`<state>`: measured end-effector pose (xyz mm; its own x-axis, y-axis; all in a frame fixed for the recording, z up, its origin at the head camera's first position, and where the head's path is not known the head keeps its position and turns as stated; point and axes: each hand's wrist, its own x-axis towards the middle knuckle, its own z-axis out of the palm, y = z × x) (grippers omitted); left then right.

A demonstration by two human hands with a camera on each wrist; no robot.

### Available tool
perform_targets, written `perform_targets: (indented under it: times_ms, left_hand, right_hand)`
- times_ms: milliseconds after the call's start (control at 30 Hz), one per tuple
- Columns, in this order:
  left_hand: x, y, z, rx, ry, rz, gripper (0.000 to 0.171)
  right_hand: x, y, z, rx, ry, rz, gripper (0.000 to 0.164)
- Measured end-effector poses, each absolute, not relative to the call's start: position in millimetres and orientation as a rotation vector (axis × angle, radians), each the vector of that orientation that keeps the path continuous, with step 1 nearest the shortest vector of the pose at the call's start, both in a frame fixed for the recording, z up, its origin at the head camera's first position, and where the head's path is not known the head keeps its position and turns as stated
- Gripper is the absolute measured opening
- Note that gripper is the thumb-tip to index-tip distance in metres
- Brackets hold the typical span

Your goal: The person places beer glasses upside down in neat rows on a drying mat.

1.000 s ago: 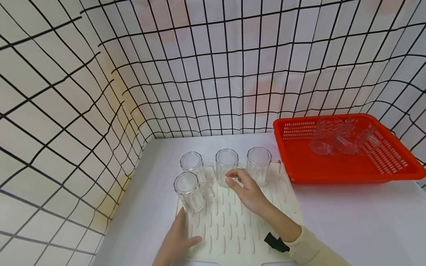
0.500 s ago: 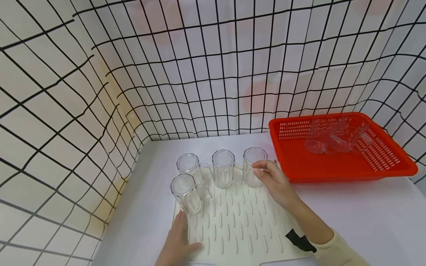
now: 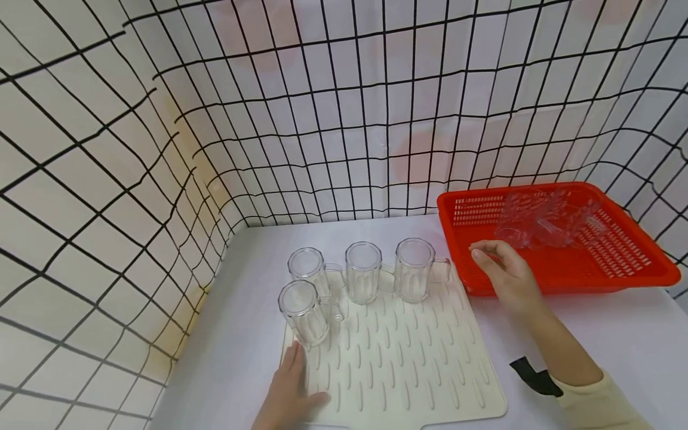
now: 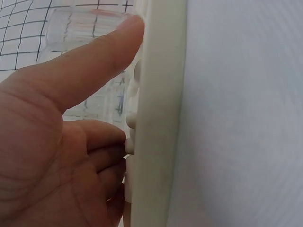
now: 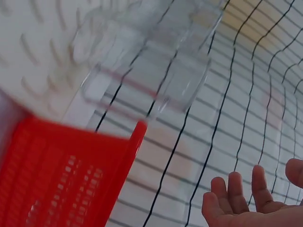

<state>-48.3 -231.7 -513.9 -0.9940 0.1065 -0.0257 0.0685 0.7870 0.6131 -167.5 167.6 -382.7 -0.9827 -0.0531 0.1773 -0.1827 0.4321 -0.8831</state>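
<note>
Several clear glass mugs stand upside down on a cream ribbed draining board (image 3: 408,370). The back row has a left mug (image 3: 309,263), a middle mug (image 3: 363,275) and a right mug (image 3: 414,272); a front mug (image 3: 303,316) stands at the left side. My left hand (image 3: 287,388) rests on the board's left edge just below that front mug, thumb on its ribbed face in the left wrist view. My right hand (image 3: 510,278) hangs over the near left rim of a red plastic basket (image 3: 570,272), fingers loosely bent, nothing between them.
More clear glass mugs (image 3: 548,224) lie jumbled at the back of the basket. A black-grid patterned cloth (image 3: 333,113) rises behind and along the left of the white table (image 3: 231,334). A black strap (image 3: 536,377) hangs at the right wrist.
My right hand has moved right, from in front of the middle mug, past the right mug, to over the basket rim. The left hand has stayed at the board's edge.
</note>
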Motion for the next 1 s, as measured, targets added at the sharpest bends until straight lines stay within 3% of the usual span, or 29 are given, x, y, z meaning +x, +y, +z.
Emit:
perform_targets:
  times_ms: [300,667,1000]
  left_hand:
    - [-50.5,-230.3,-513.5,0.143,2.904,0.987,0.104]
    - [-47.7,-231.4,-513.6,0.111,2.883,1.009,0.103]
    - [-50.1,-228.7,-509.9,0.132,2.864,1.023,0.098]
  right_hand:
    - [-192.8,215.3,-384.2,0.056,-2.575,1.507,0.05]
    - [-227.7,247.7,-400.0,0.045,-2.581,1.568,0.031]
    - [-242.3,271.4,-402.0,0.014,-2.693,1.365,0.057]
